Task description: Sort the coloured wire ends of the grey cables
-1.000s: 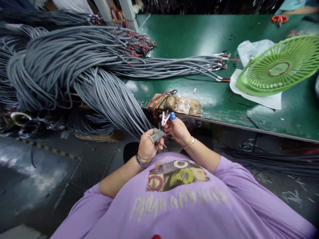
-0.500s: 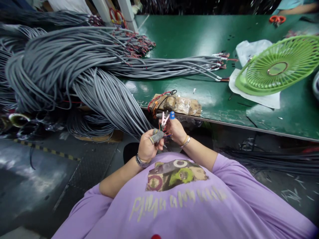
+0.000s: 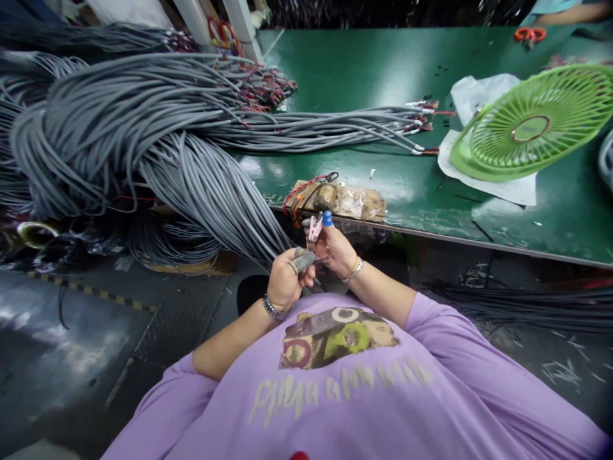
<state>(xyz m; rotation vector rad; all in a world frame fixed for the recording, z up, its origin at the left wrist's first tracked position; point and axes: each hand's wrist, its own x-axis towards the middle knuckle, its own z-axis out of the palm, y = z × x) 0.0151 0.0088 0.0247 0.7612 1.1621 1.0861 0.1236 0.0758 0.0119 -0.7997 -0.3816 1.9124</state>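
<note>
My left hand [image 3: 283, 280], its thumb in a grey finger cover, is closed round the end of a grey cable. Thin coloured wires [image 3: 320, 257] fan out from that grip towards my right hand. My right hand [image 3: 341, 250] has a blue cover on the thumb tip and is closed on a small pink clip [image 3: 315, 229], thumb against its side. Its other fingers are partly hidden behind the clip and wires. Just beyond, a worn wooden block [image 3: 357, 202] with red and black leads sits at the bench edge.
A thick bundle of grey cables [image 3: 225, 191] hangs off the green bench [image 3: 383, 64] on my left. More cables [image 3: 335, 130] lie across it. A green fan [image 3: 531, 128] stands at right on white paper. Orange-handled scissors [image 3: 529, 35] lie near another person's arm [image 3: 582, 14].
My right thumb has moved slightly left and up, against the pink clip. The clip's two arms, spread apart before, now look closer together. My left hand keeps its hold.
</note>
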